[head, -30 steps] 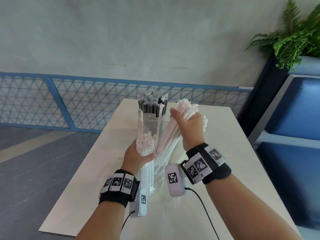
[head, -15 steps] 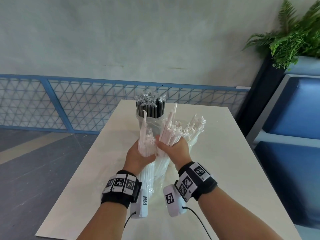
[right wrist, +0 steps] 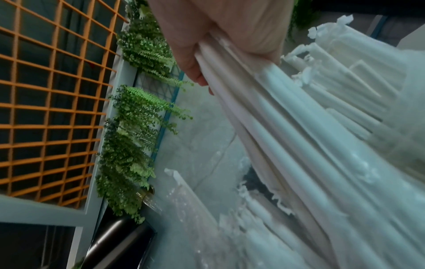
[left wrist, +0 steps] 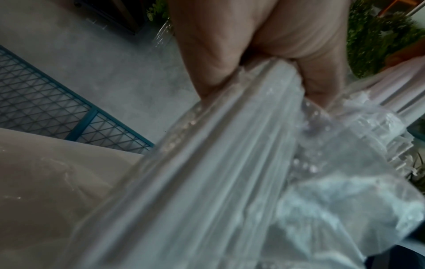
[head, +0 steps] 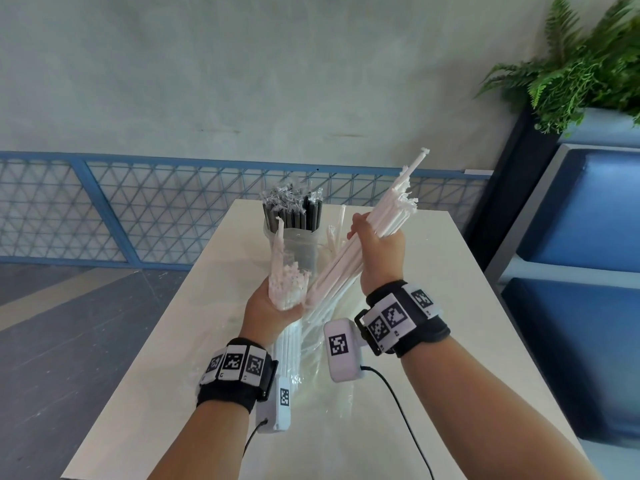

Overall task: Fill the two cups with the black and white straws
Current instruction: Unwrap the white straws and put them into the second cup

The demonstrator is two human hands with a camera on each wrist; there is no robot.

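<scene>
My right hand (head: 379, 247) grips a thick bundle of white straws (head: 388, 216) and holds it slanted up to the right; the right wrist view shows the fingers (right wrist: 197, 72) curled round the bundle (right wrist: 276, 118). My left hand (head: 273, 306) grips a clear plastic bag of white straws (head: 289, 282) near its top; its fingers (left wrist: 207, 76) pinch the bag (left wrist: 230, 163). Behind them a clear cup (head: 294, 244) holds several black straws (head: 294, 209). A second clear cup (head: 332, 251), partly hidden by the bundle, holds a few white straws.
The white table (head: 467, 306) runs away from me, with a blue mesh railing (head: 138, 209) beyond its far end. Blue padded seats (head: 588, 237) and a fern planter (head: 581, 64) stand at the right. Crumpled clear wrap (head: 329, 386) lies on the table between my wrists.
My right hand dropped to the bag beside my left hand, then rose up and to the right, drawing a bundle of white straws out. The left hand stayed on the bag.
</scene>
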